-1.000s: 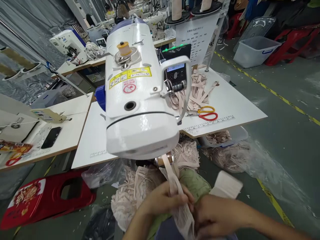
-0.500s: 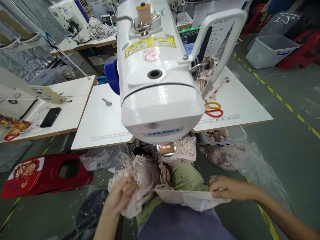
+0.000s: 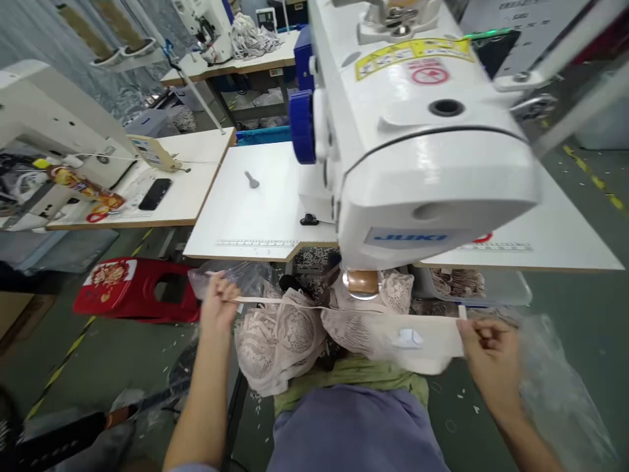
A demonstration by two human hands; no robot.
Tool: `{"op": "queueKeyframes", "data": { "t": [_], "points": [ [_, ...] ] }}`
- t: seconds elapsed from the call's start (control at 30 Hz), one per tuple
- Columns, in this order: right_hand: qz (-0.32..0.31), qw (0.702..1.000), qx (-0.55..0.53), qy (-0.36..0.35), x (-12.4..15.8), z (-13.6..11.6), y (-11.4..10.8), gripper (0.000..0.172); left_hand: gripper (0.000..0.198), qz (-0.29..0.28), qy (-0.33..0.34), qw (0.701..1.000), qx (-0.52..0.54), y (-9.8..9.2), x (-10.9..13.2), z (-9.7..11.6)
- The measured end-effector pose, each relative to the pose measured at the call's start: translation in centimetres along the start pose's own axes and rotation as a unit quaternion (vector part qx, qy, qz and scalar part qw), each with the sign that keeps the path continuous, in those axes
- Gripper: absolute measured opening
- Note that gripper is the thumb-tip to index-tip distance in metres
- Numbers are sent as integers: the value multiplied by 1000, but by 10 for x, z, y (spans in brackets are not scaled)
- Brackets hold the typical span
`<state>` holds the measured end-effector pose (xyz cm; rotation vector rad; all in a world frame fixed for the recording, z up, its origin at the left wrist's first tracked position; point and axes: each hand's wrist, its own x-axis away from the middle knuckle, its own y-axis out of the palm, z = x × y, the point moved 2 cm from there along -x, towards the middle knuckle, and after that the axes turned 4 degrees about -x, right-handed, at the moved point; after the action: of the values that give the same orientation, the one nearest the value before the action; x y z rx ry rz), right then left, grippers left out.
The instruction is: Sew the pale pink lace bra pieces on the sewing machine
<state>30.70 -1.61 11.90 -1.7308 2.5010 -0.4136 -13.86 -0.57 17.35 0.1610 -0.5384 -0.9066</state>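
Observation:
A beige lace bra (image 3: 435,331) is stretched across my lap, its smooth wing with a white label on the right. My right hand (image 3: 494,357) pinches the end of that wing. Out to the left, my left hand (image 3: 219,298) is closed on a thin pale strap (image 3: 260,300), which is pulled taut towards the bra. Below the strap, more beige lace bras (image 3: 282,341) hang in a bunch at my knees. The white sewing machine (image 3: 437,190) stands just beyond my hands, with a lace cup (image 3: 398,292) under its head.
The white table (image 3: 236,210) carries a small grey tool (image 3: 251,179) and a printed ruler. Left of it are a red stool (image 3: 132,288), a phone (image 3: 155,194) and a drink bottle (image 3: 83,183). A clear bin (image 3: 511,288) and plastic bag (image 3: 560,380) are at right.
My left hand has moved up and left, drawing the strap tight. My right hand has shifted right and the bra's wing is now spread flatter and higher. The view has turned left.

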Motion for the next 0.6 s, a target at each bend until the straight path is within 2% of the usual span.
{"op": "queueKeyframes", "data": {
  "t": [0.03,0.07,0.1,0.17,0.23,0.3,0.37,0.47,0.53,0.57,0.6],
  "points": [
    [-47,999,21,-13,2,-2,10,44,48,-28,-19,999,-20,11,6,-10],
    [-124,991,44,-26,4,-7,22,39,37,-61,-45,996,-47,23,14,-23],
    [-216,973,66,-40,8,-13,35,36,30,-98,-73,990,-74,36,22,-36],
    [-373,922,88,-59,15,-29,59,33,30,-174,-112,971,-117,62,40,-61],
    [-451,887,78,-62,19,-47,76,33,35,-234,-127,953,-147,82,61,-77],
    [-471,879,46,-53,18,-62,86,40,33,-278,-130,935,-175,95,77,-81],
    [-474,879,23,-47,16,-75,90,47,29,-325,-95,909,-242,104,88,-79],
    [-487,870,57,-49,12,-90,90,44,33,-397,-5,828,-396,112,93,-76],
    [-504,855,106,-61,7,-94,90,38,35,-421,30,772,-475,115,90,-77],
    [-511,847,128,-69,4,-94,90,35,33,-422,42,754,-501,115,87,-78],
    [-511,844,145,-75,0,-92,90,31,28,-410,57,749,-518,114,84,-79]
  ]
}}
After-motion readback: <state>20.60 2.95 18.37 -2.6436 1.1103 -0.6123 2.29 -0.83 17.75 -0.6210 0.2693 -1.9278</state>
